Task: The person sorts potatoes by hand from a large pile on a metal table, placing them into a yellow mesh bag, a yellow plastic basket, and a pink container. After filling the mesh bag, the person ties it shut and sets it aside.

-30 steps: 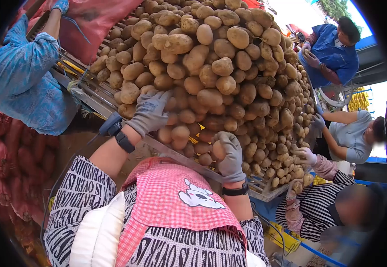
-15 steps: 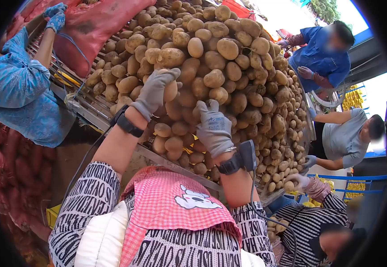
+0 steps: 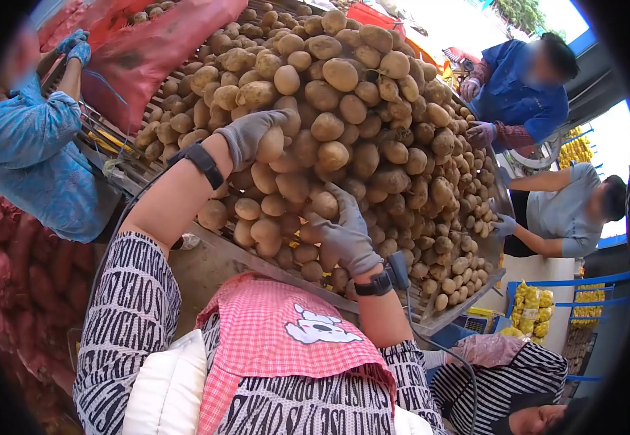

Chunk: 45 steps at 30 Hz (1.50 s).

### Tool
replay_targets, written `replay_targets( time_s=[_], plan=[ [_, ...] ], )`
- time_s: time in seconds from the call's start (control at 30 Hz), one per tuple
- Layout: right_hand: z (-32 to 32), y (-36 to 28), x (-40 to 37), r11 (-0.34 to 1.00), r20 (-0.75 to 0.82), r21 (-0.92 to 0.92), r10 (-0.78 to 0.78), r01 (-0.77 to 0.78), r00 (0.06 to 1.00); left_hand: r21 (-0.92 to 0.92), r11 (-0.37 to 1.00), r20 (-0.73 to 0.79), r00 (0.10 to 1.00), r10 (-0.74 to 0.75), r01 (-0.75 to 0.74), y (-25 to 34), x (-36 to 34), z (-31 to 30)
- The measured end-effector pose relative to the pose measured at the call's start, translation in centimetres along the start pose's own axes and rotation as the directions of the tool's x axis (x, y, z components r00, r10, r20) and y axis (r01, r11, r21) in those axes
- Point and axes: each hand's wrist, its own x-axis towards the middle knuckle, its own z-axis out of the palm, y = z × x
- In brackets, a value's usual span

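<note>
A large heap of brown potatoes (image 3: 327, 127) covers the slatted metal table in front of me. My left hand (image 3: 248, 136), in a grey glove, is closed around a potato (image 3: 271, 147) on the near left of the heap. Lower and to the right, my gloved right hand (image 3: 349, 233) curls its fingers and thumb round another potato (image 3: 324, 205). Some fingertips of both hands are hidden by the potatoes and the gloves. Several loose potatoes (image 3: 247, 209) lie between my hands and the table's near edge.
A red mesh sack (image 3: 144, 61) lies on the table's far left, near a person in a blue patterned top (image 3: 36, 163). Other people stand along the right side. Filled yellow net bags (image 3: 531, 308) stand at right; red sacks (image 3: 28, 283) are piled at left.
My right hand has turned and curled round a potato. My left hand has shifted slightly left with its potato. The striped-sleeved person at lower right has drawn an arm back from the heap.
</note>
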Motion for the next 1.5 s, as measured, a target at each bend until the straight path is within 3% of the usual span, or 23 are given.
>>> replay_targets(
  time_s=[0.03,0.07,0.13,0.2,0.27,0.3,0.43,0.53,0.57,0.6,0.63,0.73,0.87,0.97,1.0,1.07,1.1,1.2,1.23,1.27,1.33,1.47,1.5],
  plan=[
    [0.1,0.4,-0.8,0.909,0.028,0.401,0.108,-0.110,0.994,0.112,0.994,0.083,0.997,0.003,-0.012,-0.2,0.5,-0.9],
    [-0.1,0.8,-1.7,0.909,0.031,0.403,0.099,-0.103,0.995,0.219,0.975,0.166,0.986,-0.003,-0.034,-0.5,1.2,-1.7],
    [-0.9,0.2,-4.1,0.613,0.169,0.758,0.146,-0.223,0.975,0.154,0.983,0.137,0.987,0.080,-0.101,-0.8,-1.8,0.7],
    [-1.5,0.7,-6.1,0.593,0.148,0.786,0.092,-0.173,0.985,0.103,0.981,0.105,0.982,0.155,-0.165,-0.7,-2.8,2.6],
    [-1.6,1.3,-8.3,0.425,0.177,0.877,0.151,-0.225,0.973,0.242,0.966,0.312,0.950,0.013,-0.092,-1.6,-2.6,3.4],
    [-1.5,1.9,-9.0,0.418,0.170,0.883,0.138,-0.213,0.976,0.323,0.923,0.436,0.898,0.052,-0.210,-2.9,0.1,2.8],
    [-1.8,2.3,-11.1,0.430,0.126,0.887,0.129,-0.170,0.984,0.246,0.958,0.469,0.883,0.015,-0.147,-4.7,0.6,2.6],
    [-2.4,1.9,-12.8,0.295,0.193,0.920,0.236,-0.259,0.952,0.336,0.903,0.382,0.915,0.129,-0.267,-6.6,-1.1,2.3],
    [-2.5,1.9,-13.3,0.251,0.171,0.939,0.249,-0.234,0.953,0.194,0.922,0.263,0.923,0.281,-0.336,-7.4,-3.3,2.9],
    [-2.5,2.0,-13.8,0.204,0.149,0.957,0.263,-0.206,0.953,0.060,0.908,0.121,0.905,0.407,-0.416,-8.2,-4.9,3.3],
    [-2.2,2.4,-14.2,0.180,0.114,0.968,0.310,-0.176,0.944,0.144,0.858,0.076,0.870,0.486,-0.492,-8.8,-5.1,2.1],
    [-2.8,2.9,-15.7,0.110,0.162,0.971,0.358,-0.214,0.920,0.078,0.801,-0.005,0.804,0.595,-0.593,-7.7,-5.7,-1.3],
    [-2.6,3.6,-16.4,0.051,0.183,0.975,0.352,-0.215,0.918,-0.112,0.923,0.048,0.926,0.375,-0.368,-2.7,-4.5,-4.8],
    [-2.3,2.6,-16.4,-0.058,0.205,0.979,0.345,-0.197,0.916,0.280,0.809,0.012,0.845,0.535,-0.517,-1.8,-3.3,-2.6],
    [-2.0,3.1,-16.5,-0.056,0.201,0.980,0.353,-0.193,0.914,0.277,0.813,0.017,0.848,0.529,-0.513,-2.1,-2.7,-1.7],
    [-1.3,4.7,-16.5,-0.175,0.261,0.961,0.323,-0.214,0.910,0.642,0.655,0.037,0.869,0.493,-0.399,-2.3,-1.5,-0.6],
    [-1.1,4.7,-16.4,-0.149,0.252,0.965,0.324,-0.214,0.912,0.642,0.654,0.043,0.871,0.490,-0.400,-2.4,-1.4,-0.4],
    [-0.9,4.0,-16.8,-0.153,0.235,0.969,0.309,-0.196,0.921,0.563,0.693,0.116,0.873,0.474,-0.451,-2.2,-1.4,-0.6],
    [-0.6,4.8,-17.0,-0.217,0.271,0.953,0.301,-0.211,0.914,0.344,0.771,0.202,0.844,0.497,-0.537,-2.2,-1.3,-1.1],
    [-0.5,5.0,-17.1,-0.224,0.271,0.952,0.305,-0.208,0.913,0.349,0.772,0.204,0.847,0.490,-0.531,-2.0,-1.2,-1.4],
    [-0.3,5.3,-17.3,-0.299,0.296,0.933,0.322,-0.201,0.899,-0.004,0.918,0.214,0.896,0.388,-0.396,-1.4,-1.3,-1.9],
    [-0.2,6.3,-17.5,-0.393,0.328,0.901,0.347,-0.182,0.879,-0.057,0.949,0.213,0.925,0.314,-0.309,-1.1,-0.4,-2.3],
    [-0.4,6.2,-17.7,-0.322,0.274,0.935,0.387,-0.150,0.881,-0.050,0.952,0.220,0.927,0.305,-0.302,-1.2,-0.3,-3.0]
  ],
)
